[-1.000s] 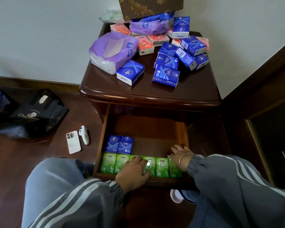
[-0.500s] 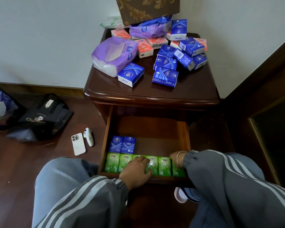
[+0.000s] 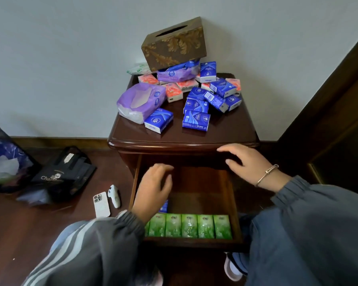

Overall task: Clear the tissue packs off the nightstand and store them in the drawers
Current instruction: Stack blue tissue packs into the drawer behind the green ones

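Note:
The dark wooden nightstand (image 3: 232,137) carries several blue tissue packs (image 3: 196,119), orange packs (image 3: 173,92) and two purple soft packs (image 3: 141,101). Its top drawer (image 3: 234,205) stands pulled out, with a row of green packs (image 3: 189,226) along the front and a blue pack (image 3: 164,206) mostly hidden behind my left hand. My left hand (image 3: 154,187) hovers over the drawer's left side, fingers apart, holding nothing. My right hand (image 3: 246,163) is raised near the nightstand's front edge at the right, also open and empty.
A brown and gold tissue box (image 3: 174,43) leans on the packs at the back against the wall. On the floor to the left lie a white phone (image 3: 101,204), a small white device (image 3: 114,196), a black bag (image 3: 63,172) and a mesh bin (image 3: 0,159). Dark wood furniture (image 3: 335,120) stands at the right.
Both hands have lifted off the green packs in the drawer and moved up towards the nightstand top, empty. The camera has tilted upward.

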{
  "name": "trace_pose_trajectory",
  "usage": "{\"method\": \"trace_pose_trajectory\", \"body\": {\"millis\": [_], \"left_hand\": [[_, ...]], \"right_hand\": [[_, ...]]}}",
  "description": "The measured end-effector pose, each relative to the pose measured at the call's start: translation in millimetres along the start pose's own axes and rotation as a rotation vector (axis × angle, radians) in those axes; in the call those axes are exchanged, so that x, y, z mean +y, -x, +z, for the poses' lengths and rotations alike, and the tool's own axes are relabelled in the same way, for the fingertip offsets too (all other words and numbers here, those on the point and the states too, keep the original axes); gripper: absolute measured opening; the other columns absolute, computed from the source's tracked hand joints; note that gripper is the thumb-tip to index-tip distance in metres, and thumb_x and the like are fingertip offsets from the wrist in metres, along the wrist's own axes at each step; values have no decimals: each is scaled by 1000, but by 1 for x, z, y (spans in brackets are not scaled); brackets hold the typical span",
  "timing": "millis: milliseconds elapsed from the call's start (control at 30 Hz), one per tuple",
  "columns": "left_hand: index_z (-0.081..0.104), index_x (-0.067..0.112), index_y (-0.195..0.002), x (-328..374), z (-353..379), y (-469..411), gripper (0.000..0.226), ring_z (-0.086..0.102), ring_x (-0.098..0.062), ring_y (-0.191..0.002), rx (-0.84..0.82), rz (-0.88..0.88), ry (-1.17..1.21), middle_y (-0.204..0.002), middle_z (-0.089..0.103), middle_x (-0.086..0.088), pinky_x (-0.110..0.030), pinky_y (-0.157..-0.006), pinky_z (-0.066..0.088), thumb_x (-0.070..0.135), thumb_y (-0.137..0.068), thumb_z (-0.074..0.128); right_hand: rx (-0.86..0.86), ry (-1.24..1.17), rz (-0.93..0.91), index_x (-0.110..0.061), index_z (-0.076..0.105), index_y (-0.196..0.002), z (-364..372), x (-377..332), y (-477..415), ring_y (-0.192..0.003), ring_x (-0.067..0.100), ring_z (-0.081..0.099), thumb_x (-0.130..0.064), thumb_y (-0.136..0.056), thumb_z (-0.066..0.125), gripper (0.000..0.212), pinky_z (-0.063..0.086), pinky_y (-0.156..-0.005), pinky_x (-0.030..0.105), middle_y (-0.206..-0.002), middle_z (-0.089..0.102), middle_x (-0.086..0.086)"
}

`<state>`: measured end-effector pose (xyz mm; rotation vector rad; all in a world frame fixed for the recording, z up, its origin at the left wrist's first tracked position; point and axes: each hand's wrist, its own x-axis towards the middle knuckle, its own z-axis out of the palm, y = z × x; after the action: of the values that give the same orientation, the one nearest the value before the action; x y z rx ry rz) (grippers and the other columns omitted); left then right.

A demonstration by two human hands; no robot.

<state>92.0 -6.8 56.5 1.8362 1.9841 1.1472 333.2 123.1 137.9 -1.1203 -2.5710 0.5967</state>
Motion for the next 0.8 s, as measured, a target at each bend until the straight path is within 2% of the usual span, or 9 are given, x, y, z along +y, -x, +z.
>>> {"method": "trace_pose_trajectory", "body": {"millis": [67,167,267,367,533,633,700,767,800], "left_hand": [[62,11,-109,7,-21,-33,28,57,-21,-98,185,28,-102,-106,62,-4,-34,-88,44,24,-88,50],[60,11,-120,14,-34,-77,36,54,-32,-103,293,-69,-308,-116,58,-12,-42,-85,41,26,-87,57],[50,15,-136,18,-30,-102,48,47,-36,-116,185,-214,-459,-133,49,-15,-46,-92,38,33,-91,55],[44,18,-141,12,-18,-105,51,39,-33,-129,81,-285,-551,-146,39,-12,-46,-100,33,40,-95,48],[63,10,-116,6,-16,-99,30,46,-39,-121,212,-217,-355,-137,47,-19,-46,-96,37,28,-93,58],[59,10,-112,8,-22,-104,26,50,-31,-117,186,-231,-204,-131,49,-13,-40,-92,38,25,-91,62],[54,10,-117,9,-25,-109,34,52,-25,-114,177,-269,-83,-125,52,-10,-33,-90,37,21,-87,67],[48,8,-126,10,-32,-114,53,52,-23,-115,152,-361,43,-126,52,-11,-22,-91,37,20,-81,74],[44,7,-131,9,-35,-117,64,52,-23,-116,120,-420,88,-128,51,-11,-24,-94,39,22,-78,77]], "right_hand": [[152,28,28,-8,56,-125,-14,7,-18,-123,26,50,-9,-86,60,39,33,-107,31,-130,57,10],[180,92,79,-11,45,-136,-5,7,-47,-135,24,37,-24,-90,58,50,29,-112,36,-144,43,9],[163,177,69,-15,36,-143,18,0,-67,-140,23,30,-35,-91,53,58,30,-111,40,-150,36,7],[152,211,117,-17,34,-143,38,-7,-74,-138,24,33,-39,-92,49,57,31,-109,41,-147,40,6],[298,219,106,-11,56,-124,40,-6,-77,-133,31,38,-37,-90,55,43,38,-103,44,-143,43,15],[269,149,85,-5,56,-111,34,-8,-89,-133,29,39,-35,-88,59,39,40,-101,41,-143,42,16],[255,83,101,-4,52,-104,30,-11,-97,-124,29,47,-32,-87,61,34,44,-92,39,-132,50,15],[241,35,143,-6,48,-100,28,-13,-103,-105,31,56,-26,-86,63,29,44,-76,36,-112,56,12],[238,20,165,-7,46,-100,27,-13,-105,-98,30,56,-23,-84,65,29,41,-71,33,-108,54,11]]}}
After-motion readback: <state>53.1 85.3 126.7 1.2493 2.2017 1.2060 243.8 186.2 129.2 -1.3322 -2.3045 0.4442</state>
